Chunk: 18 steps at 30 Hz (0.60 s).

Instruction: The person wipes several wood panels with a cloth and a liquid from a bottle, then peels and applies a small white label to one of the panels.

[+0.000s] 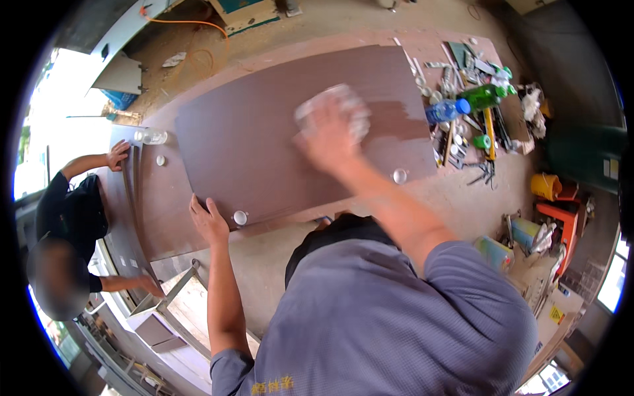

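Note:
A large flat brown panel lies on the worktable in front of me. My right hand, smeared by motion, presses a white cloth onto the panel's middle. To the right of the cloth, a darker patch with a streaky edge shows on the surface. My left hand rests at the panel's near left corner, its fingers stretched and apart. Beside it sits a small round white cap. Another round white cap is at the near right edge of the panel.
Bottles, including a green one and a blue-capped one, stand among scattered tools at the table's right end. At the left, a co-worker touches long dark strips near a clear bottle. An orange hose lies beyond.

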Tool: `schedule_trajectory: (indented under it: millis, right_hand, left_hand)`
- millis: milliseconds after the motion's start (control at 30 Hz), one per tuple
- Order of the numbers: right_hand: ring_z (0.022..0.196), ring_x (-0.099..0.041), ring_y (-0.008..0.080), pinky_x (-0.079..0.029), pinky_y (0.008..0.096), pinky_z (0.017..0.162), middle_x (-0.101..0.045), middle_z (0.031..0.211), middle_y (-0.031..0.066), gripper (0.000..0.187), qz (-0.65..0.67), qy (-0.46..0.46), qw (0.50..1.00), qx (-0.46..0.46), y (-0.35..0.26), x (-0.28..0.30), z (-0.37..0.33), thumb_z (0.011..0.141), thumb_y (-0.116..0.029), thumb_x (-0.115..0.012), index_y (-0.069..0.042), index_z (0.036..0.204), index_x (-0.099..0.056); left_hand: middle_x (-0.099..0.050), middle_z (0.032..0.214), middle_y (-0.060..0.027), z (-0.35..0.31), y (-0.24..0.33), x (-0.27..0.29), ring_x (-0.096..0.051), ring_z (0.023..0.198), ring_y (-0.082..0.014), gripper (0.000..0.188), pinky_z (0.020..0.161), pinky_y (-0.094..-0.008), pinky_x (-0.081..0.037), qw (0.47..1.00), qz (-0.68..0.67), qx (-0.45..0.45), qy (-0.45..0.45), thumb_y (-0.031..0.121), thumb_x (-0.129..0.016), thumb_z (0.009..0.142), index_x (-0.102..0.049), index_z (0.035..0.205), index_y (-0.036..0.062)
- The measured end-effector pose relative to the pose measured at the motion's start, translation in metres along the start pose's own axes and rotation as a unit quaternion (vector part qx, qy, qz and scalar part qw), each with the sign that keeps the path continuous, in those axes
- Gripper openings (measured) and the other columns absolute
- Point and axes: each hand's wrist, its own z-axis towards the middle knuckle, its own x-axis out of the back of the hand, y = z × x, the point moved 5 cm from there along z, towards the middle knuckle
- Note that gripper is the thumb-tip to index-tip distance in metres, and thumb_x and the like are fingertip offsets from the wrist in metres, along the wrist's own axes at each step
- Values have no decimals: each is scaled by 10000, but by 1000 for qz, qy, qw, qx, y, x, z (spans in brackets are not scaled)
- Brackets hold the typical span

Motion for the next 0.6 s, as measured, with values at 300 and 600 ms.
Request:
schedule_trajectory:
  millis: [300,600]
  right_hand:
    - [1600,-221,388,-157,635,1279,-344,1687,177,756,-4,62,994,91,13,-25,78,1036,-549,-525,-40,1586,-430]
    - [1624,-150,394,-52,664,1285,-259,1716,233,859,135,-89,979,124,-110,-29,79,994,-595,-555,-35,1621,-381]
  left_hand:
    - [-531,1464,-249,-9,-5,-17,-515,1349,-445,540,1123,-506,-418,1000,-17,6,-22,285,-540,1064,-461,1502,-21]
    - [-532,1456,-283,0,0,-8,-497,1362,-457,538,1155,-509,-387,999,-19,1,-47,197,-543,1034,-452,1511,-34]
